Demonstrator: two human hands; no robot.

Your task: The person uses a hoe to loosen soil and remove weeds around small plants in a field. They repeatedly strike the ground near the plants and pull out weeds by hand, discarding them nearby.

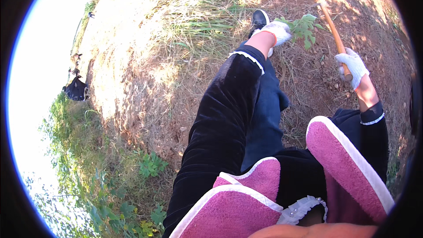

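My left hand [279,33], in a white knit glove with an orange cuff edge, is closed at the stem end of a green leafy plant [304,29], whose lobed leaves spread to the right. The stem itself is hidden by the glove. My right hand [353,66], gloved alike, grips the lower end of a wooden-handled hand hoe [334,33]. Its handle slants up and left to a thin metal head in bright light, right of the leaves. The exact shape of that head is hard to make out.
Dry grass and straw [198,23] cover the reddish soil slope. A black shoe [260,19] stands beside my left hand. Green weeds [152,164] grow at the lower left, and a black bag [76,89] lies at the far left edge. A pink towel [231,208] hangs in front of my body.
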